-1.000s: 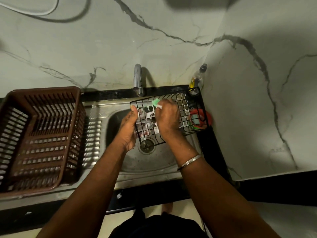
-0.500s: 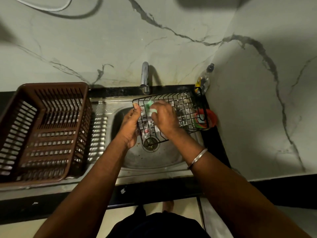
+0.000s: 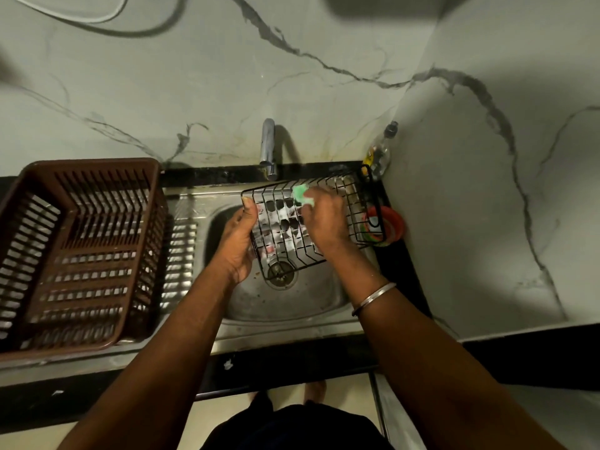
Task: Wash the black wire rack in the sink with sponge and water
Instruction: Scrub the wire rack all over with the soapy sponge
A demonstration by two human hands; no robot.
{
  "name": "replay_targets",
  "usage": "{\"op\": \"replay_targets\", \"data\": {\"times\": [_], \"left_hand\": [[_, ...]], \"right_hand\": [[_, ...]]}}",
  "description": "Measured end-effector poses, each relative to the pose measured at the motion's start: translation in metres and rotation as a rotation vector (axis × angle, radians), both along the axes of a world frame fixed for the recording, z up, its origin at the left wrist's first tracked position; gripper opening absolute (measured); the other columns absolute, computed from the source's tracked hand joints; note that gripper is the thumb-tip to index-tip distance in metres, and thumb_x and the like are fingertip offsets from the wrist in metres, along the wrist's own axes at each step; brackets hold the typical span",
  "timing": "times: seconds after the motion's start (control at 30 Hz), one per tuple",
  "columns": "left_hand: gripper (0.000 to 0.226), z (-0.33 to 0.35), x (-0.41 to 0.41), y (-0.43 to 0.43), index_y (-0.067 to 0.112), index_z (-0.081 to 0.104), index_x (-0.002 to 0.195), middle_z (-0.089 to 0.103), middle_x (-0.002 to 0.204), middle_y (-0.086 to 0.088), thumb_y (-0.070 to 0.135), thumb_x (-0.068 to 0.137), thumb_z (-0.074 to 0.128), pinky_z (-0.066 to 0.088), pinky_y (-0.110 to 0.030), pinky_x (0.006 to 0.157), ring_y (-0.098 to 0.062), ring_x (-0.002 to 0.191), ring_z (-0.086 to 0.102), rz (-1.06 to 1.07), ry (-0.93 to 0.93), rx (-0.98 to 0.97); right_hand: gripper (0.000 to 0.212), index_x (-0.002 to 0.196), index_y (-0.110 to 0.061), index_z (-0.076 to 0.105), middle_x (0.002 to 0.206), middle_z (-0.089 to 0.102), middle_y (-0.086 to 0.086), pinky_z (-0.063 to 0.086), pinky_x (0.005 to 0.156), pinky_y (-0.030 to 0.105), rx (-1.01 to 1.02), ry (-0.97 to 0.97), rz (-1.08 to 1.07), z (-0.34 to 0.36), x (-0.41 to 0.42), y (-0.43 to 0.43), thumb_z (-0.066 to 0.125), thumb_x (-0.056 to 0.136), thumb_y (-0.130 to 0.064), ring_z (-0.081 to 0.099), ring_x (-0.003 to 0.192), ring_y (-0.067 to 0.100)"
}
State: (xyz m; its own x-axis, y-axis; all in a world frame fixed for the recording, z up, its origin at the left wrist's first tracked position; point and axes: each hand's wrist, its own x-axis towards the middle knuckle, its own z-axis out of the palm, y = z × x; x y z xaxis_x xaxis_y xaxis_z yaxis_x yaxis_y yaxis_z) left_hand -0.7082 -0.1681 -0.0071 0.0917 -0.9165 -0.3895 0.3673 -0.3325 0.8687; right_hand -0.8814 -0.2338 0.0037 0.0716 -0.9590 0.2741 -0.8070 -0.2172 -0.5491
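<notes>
While the black wire rack [image 3: 352, 206] hung tilted over the steel sink [image 3: 292, 306], suds between its bars, the left hand [image 3: 238, 245] gripped its left edge with curled fingers and the right hand [image 3: 324, 224] pinched a green sponge [image 3: 302, 194] against the far wires. A brown slatted basket [image 3: 91, 164] stood on the drainboard, and an orange tub [image 3: 394, 226] sat right of the sink, its contents unclear. Veined marble walls met behind the tap [image 3: 268, 147].

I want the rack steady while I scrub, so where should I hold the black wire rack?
Grip the black wire rack by its left rim wire, coming from the left, thumb on top as the left hand has it. It is tilted over the sink, and the right hand with the sponge works its middle.
</notes>
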Motion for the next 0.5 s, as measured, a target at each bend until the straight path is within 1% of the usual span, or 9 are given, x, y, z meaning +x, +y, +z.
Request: {"op": "replay_targets", "data": {"times": [0.07,0.1,0.17,0.23,0.33,0.37,0.43,0.47,0.5], "left_hand": [[0.107,0.002,0.0,0.0,0.013,0.061,0.144,0.071,0.137,-0.015,0.089,0.069,0.074,0.058,-0.064,0.098,-0.037,0.123,0.071,0.002,0.006,-0.009],[0.109,0.003,0.0,-0.001,0.014,0.061,0.144,0.07,0.138,-0.015,0.09,0.067,0.074,0.059,-0.063,0.097,-0.037,0.122,0.071,0.005,0.006,-0.007],[0.112,0.005,-0.001,-0.001,0.015,0.061,0.145,0.07,0.139,-0.014,0.093,0.065,0.073,0.062,-0.057,0.091,-0.035,0.122,0.072,0.006,-0.003,-0.009],[0.112,0.006,-0.002,-0.001,0.015,0.062,0.144,0.071,0.138,-0.014,0.094,0.065,0.071,0.063,-0.053,0.087,-0.035,0.121,0.072,0.0,-0.017,-0.013],[0.117,0.007,-0.003,-0.001,0.014,0.061,0.145,0.07,0.138,-0.014,0.095,0.061,0.074,0.062,-0.059,0.093,-0.035,0.124,0.07,0.017,-0.012,0.005],[0.117,0.006,-0.003,-0.001,0.014,0.061,0.145,0.069,0.14,-0.014,0.095,0.061,0.074,0.061,-0.059,0.094,-0.036,0.126,0.068,0.024,-0.009,0.008],[0.113,0.006,-0.003,-0.001,0.014,0.063,0.143,0.069,0.14,-0.015,0.095,0.064,0.071,0.061,-0.054,0.091,-0.038,0.13,0.065,0.027,-0.02,0.01],[0.112,0.006,-0.003,-0.001,0.013,0.063,0.142,0.069,0.139,-0.016,0.095,0.066,0.07,0.061,-0.051,0.089,-0.04,0.131,0.064,0.023,-0.028,0.006],[0.111,0.006,-0.003,-0.001,0.012,0.063,0.142,0.07,0.137,-0.016,0.095,0.067,0.069,0.06,-0.05,0.089,-0.04,0.13,0.065,0.018,-0.029,-0.003]], "right_hand": [[0.027,0.119,-0.008,0.073,0.119,0.069,0.011,0.051,0.081,0.023,0.018,-0.068,-0.148,0.0,-0.007,-0.007,0.071,0.092,-0.004,0.066,0.106,0.024],[0.027,0.118,-0.007,0.073,0.118,0.07,0.012,0.053,0.081,0.024,0.008,-0.059,-0.144,0.0,-0.005,-0.007,0.072,0.091,-0.003,0.066,0.105,0.025],[0.025,0.113,-0.006,0.075,0.114,0.072,0.013,0.057,0.082,0.027,-0.009,0.015,0.016,0.0,0.003,-0.001,0.076,0.089,-0.002,0.068,0.101,0.024],[0.025,0.113,-0.007,0.075,0.113,0.072,0.011,0.053,0.081,0.022,-0.003,0.014,0.098,-0.001,0.001,0.0,0.077,0.088,-0.003,0.068,0.1,0.021],[0.028,0.118,-0.01,0.074,0.117,0.071,0.009,0.048,0.08,0.019,0.008,-0.054,-0.074,-0.001,-0.006,-0.004,0.076,0.09,-0.005,0.067,0.103,0.02],[0.026,0.116,-0.01,0.074,0.116,0.071,0.009,0.05,0.082,0.021,0.003,-0.005,-0.008,-0.001,-0.001,-0.001,0.076,0.09,-0.005,0.067,0.103,0.02],[0.023,0.113,-0.011,0.075,0.116,0.07,0.008,0.053,0.089,0.027,0.052,0.097,0.227,-0.002,0.011,0.011,0.078,0.09,-0.008,0.065,0.106,0.021],[0.024,0.113,-0.012,0.075,0.117,0.07,0.008,0.053,0.091,0.029,0.083,0.104,0.29,-0.002,0.013,0.014,0.078,0.09,-0.009,0.064,0.108,0.021],[0.024,0.114,-0.013,0.075,0.118,0.071,0.008,0.054,0.092,0.03,0.098,0.088,0.269,-0.003,0.012,0.013,0.078,0.09,-0.009,0.065,0.107,0.021]]}}
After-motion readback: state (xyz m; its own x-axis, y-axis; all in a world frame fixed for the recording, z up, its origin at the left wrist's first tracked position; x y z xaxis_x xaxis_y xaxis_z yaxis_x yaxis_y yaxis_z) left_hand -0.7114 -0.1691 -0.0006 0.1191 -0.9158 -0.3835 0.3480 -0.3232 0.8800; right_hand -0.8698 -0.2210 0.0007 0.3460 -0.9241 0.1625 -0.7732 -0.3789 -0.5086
